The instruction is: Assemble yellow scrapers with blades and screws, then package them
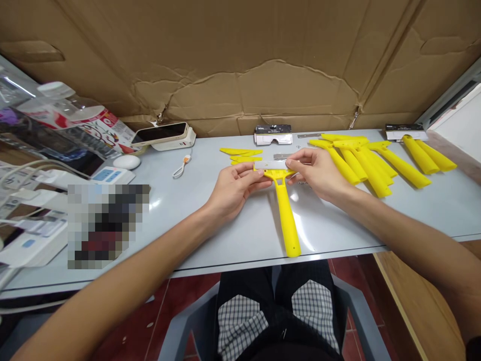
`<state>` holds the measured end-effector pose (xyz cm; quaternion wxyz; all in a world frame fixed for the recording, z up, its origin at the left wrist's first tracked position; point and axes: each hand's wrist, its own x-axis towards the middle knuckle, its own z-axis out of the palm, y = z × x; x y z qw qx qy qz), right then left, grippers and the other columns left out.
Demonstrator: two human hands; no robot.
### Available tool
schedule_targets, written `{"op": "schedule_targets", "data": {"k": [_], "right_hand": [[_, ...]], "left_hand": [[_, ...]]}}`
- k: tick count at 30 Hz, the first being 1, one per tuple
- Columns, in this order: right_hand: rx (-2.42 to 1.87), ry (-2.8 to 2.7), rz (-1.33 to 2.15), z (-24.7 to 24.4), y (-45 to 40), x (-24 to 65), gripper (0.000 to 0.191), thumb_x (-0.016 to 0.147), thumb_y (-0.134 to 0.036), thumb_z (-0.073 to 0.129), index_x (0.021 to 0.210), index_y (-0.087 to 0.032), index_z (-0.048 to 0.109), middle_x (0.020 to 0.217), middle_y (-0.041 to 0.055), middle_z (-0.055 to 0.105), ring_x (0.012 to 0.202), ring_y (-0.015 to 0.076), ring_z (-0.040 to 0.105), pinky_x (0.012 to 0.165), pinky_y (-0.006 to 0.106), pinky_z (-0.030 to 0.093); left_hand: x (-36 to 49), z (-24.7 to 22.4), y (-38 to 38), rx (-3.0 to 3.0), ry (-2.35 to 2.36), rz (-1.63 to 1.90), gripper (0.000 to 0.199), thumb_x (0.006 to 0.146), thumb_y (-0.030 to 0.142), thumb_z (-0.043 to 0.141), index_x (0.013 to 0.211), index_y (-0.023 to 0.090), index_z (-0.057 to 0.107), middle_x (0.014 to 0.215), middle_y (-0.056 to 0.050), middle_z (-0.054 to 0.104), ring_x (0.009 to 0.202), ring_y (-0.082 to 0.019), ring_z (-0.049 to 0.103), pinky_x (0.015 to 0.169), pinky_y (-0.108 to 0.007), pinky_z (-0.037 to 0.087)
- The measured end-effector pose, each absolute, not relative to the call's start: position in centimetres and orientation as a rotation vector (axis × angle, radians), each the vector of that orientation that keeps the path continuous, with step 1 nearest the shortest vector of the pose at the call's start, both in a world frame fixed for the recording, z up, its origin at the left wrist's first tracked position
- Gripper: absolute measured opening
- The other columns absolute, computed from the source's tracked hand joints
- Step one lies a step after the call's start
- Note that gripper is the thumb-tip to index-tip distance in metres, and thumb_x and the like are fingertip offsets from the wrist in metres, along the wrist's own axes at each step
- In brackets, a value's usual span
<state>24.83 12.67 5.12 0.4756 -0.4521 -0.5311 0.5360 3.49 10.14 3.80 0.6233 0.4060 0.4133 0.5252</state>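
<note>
Clearly, in the head view, a yellow scraper (288, 215) with a flat metal blade (276, 165) across its top sits near the middle of the counter (169, 220), handle tip just short of the front edge; whether it rests there or is raised, I cannot tell. It looks light and stiff, smooth enough to slip a little, the blade thin and perhaps sharp, so best held by the handle or the ends of the head. The left hand (236, 190) slants in from the front-left corner, its grip narrow on the head's left end, thumb uppermost. The right hand (319, 173) angles in from the front right, thumb and fingers pinching the opposite end.
</note>
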Motion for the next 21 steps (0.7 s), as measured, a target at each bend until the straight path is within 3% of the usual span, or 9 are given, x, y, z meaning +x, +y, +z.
{"op": "schedule_targets", "data": {"k": [6,12,16,21], "right_hand": [[-1.119,-1.345,1.323,5.8,12.1,24.6,0.023,0.084,-0.029,0.095,0.082,-0.02,0.074,0.092,0.0053,0.078,0.065,0.0144,0.073,0.064,0.031,0.068],[-1.094,-1.38,1.485,6.2,12.7,25.4,0.009,0.097,-0.021,0.078,0.088,-0.018,0.081,0.097,0.0095,0.081,0.072,0.0173,0.077,0.057,0.028,0.066],[-1.099,-1.341,1.504,6.6,13.2,26.1,0.005,0.09,-0.013,0.08,0.088,-0.017,0.082,0.095,0.0098,0.08,0.068,0.0174,0.076,0.051,0.027,0.064],[-1.108,-1.406,1.556,6.7,13.3,26.5,0.005,0.084,-0.015,0.085,0.087,-0.016,0.081,0.1,0.0128,0.08,0.068,0.0201,0.076,0.047,0.03,0.062]], "left_hand": [[3.7,4.3,10.2,0.905,1.063,1.199,0.009,0.091,0.019,0.083,0.093,0.01,0.082,0.103,-0.016,0.085,0.086,-0.019,0.08,0.081,-0.031,0.069],[3.7,4.3,10.1,0.9,1.088,1.248,0.004,0.087,0.013,0.082,0.085,0.01,0.082,0.11,-0.015,0.084,0.086,-0.016,0.077,0.077,-0.025,0.067],[3.6,4.2,10.2,0.921,1.075,1.255,0.004,0.085,0.014,0.082,0.085,0.01,0.082,0.108,-0.014,0.084,0.09,-0.018,0.079,0.075,-0.024,0.067],[3.6,4.0,10.2,0.937,1.08,1.248,0.006,0.086,0.015,0.083,0.088,0.01,0.083,0.109,-0.015,0.084,0.093,-0.02,0.08,0.078,-0.026,0.068]]}}
